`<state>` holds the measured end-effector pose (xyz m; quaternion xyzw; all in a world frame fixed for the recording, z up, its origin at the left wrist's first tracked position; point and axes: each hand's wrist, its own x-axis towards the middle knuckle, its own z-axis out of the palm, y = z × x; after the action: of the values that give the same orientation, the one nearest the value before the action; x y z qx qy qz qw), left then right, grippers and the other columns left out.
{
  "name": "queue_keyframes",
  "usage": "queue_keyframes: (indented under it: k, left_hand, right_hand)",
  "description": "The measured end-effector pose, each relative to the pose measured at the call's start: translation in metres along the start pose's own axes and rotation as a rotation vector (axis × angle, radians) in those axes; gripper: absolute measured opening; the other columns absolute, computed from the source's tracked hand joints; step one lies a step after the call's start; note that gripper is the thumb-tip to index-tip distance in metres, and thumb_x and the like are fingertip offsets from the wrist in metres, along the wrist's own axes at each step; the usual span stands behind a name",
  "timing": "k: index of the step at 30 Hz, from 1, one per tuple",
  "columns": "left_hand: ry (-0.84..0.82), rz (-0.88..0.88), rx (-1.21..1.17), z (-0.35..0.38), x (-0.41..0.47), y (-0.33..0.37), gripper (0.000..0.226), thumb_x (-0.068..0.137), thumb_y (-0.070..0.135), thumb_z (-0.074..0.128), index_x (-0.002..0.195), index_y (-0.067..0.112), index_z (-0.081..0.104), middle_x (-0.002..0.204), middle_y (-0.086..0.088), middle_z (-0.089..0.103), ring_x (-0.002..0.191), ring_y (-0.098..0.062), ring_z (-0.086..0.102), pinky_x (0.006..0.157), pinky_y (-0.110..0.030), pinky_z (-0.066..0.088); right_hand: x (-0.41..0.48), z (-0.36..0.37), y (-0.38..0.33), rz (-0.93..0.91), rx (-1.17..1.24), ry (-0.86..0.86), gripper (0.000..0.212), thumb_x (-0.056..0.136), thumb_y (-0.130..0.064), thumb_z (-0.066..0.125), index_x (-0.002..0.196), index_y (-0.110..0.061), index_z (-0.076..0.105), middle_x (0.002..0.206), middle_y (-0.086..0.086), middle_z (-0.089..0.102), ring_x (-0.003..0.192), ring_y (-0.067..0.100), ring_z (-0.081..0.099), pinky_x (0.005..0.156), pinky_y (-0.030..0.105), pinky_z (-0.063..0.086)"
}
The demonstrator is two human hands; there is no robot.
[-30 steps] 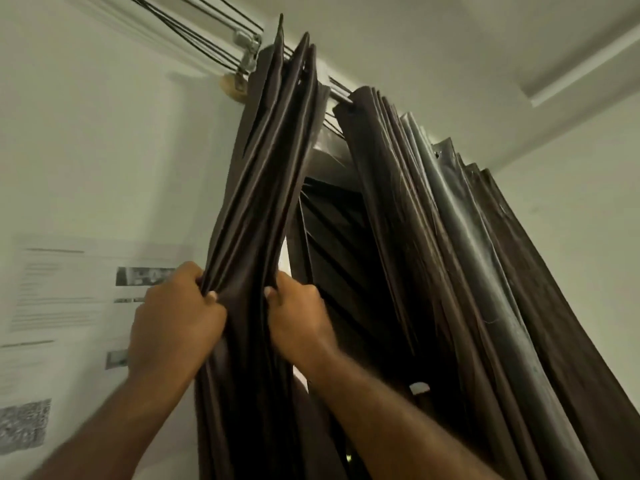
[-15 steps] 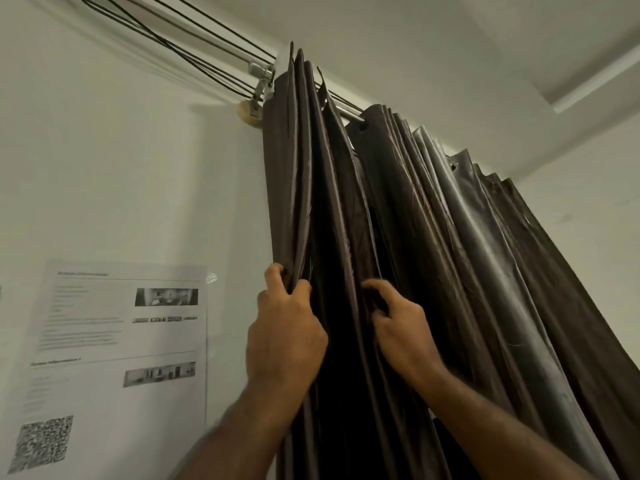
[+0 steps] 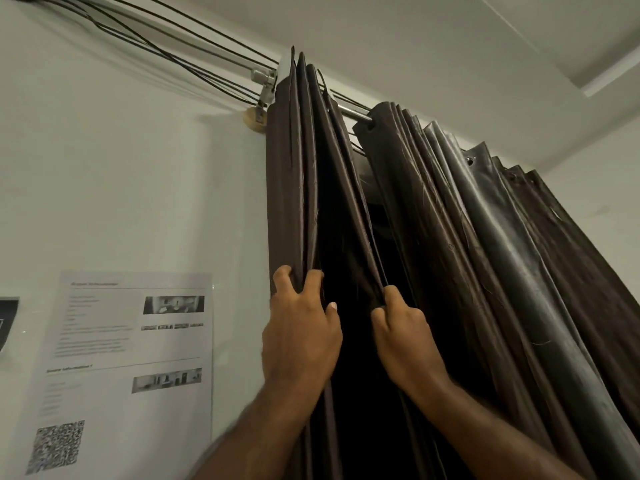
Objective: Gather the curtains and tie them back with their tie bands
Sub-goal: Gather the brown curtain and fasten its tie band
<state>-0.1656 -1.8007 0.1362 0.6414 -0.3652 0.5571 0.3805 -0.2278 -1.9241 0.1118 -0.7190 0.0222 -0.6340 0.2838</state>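
The fingers (image 3: 285, 284) of the left hand (image 3: 301, 337) are curled upward and clamped on the outer folds of the left curtain (image 3: 301, 168), with fabric pleats wedged between the fingers and the thumb lying against the dark cloth on the inner side. The fingers (image 3: 393, 296) of the right hand (image 3: 405, 337) are bent and pinched on the innermost pleat of the same curtain, knuckles toward the camera. The two hands sit at about the same height, near each other, with a deep shadowed fold of cloth between them. Both bare forearms rise from the lower edge of the view.

The left curtain is dark brown and glossy, bunched into narrow vertical pleats that hang beside the wall (image 3: 121, 185). Its top reaches the metal rod (image 3: 353, 110). To its right, a short bare stretch of rod shows, then the right curtain (image 3: 485, 254) starts, hung by eyelets and falling in broader folds, some brown and some a shinier grey. It spreads away toward the lower right.

A metal bracket (image 3: 265, 81) holds the rod's end near the wall, above a small round wooden piece. Several black cables (image 3: 173, 53) run along the wall top toward the bracket. On the wall at lower left is a printed sheet (image 3: 131, 358) with small photos, blurred text and a QR code (image 3: 57, 445). A dark framed object (image 3: 7, 323) shows at the left edge. The pale ceiling (image 3: 415, 36) is above.
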Motion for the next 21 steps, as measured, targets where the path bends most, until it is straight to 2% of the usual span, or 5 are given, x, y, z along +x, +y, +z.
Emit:
queue_keyframes:
  k: [4, 9, 12, 15, 21]
  left_hand:
    - [0.056, -0.015, -0.129, 0.002, 0.0, 0.001, 0.057, 0.095, 0.05, 0.051, 0.143, 0.037, 0.025, 0.144, 0.006, 0.024, 0.104, -0.004, 0.043, 0.072, -0.017, 0.041]
    - [0.046, -0.054, 0.022, 0.004, 0.004, -0.007, 0.033, 0.094, 0.05, 0.052, 0.122, 0.032, 0.055, 0.141, 0.003, 0.03, 0.122, -0.018, 0.046, 0.094, -0.039, 0.052]
    - [-0.039, -0.031, 0.076, 0.005, 0.002, -0.004, 0.046, 0.088, 0.05, 0.064, 0.13, 0.037, 0.052, 0.146, 0.004, 0.026, 0.126, -0.015, 0.042, 0.099, -0.033, 0.048]
    - [-0.074, -0.029, -0.044, 0.007, 0.003, -0.001, 0.054, 0.091, 0.02, 0.067, 0.141, 0.03, 0.048, 0.14, 0.009, 0.042, 0.117, -0.01, 0.054, 0.089, -0.018, 0.044]
    - [-0.016, -0.075, -0.13, -0.013, 0.004, -0.026, 0.048, 0.09, 0.006, 0.066, 0.134, 0.023, 0.057, 0.128, 0.01, 0.057, 0.112, -0.009, 0.06, 0.089, -0.014, 0.042]
  right_hand:
    - [-0.003, -0.016, 0.0, -0.118, 0.125, -0.038, 0.062, 0.102, -0.005, 0.041, 0.15, -0.042, 0.027, 0.094, -0.022, 0.06, 0.067, -0.016, 0.061, 0.058, 0.006, 0.049]
    - [0.012, -0.022, 0.003, -0.02, -0.064, -0.042, 0.032, 0.1, -0.01, 0.046, 0.092, -0.027, 0.072, 0.1, -0.013, 0.058, 0.096, 0.006, 0.061, 0.082, 0.026, 0.056]
    - [0.014, -0.022, -0.004, 0.11, 0.095, -0.13, 0.034, 0.095, -0.051, 0.054, 0.091, -0.024, 0.074, 0.087, -0.001, 0.072, 0.081, 0.017, 0.07, 0.074, 0.04, 0.06]
    - [0.014, -0.01, -0.011, 0.123, -0.076, -0.162, 0.081, 0.076, -0.083, 0.053, 0.13, -0.023, 0.062, 0.124, -0.005, 0.066, 0.106, 0.013, 0.066, 0.08, 0.029, 0.055]
    - [0.009, 0.031, -0.02, -0.035, -0.203, -0.125, 0.024, 0.103, -0.028, 0.05, 0.08, -0.026, 0.055, 0.076, -0.003, 0.064, 0.059, 0.007, 0.061, 0.052, 0.028, 0.054]
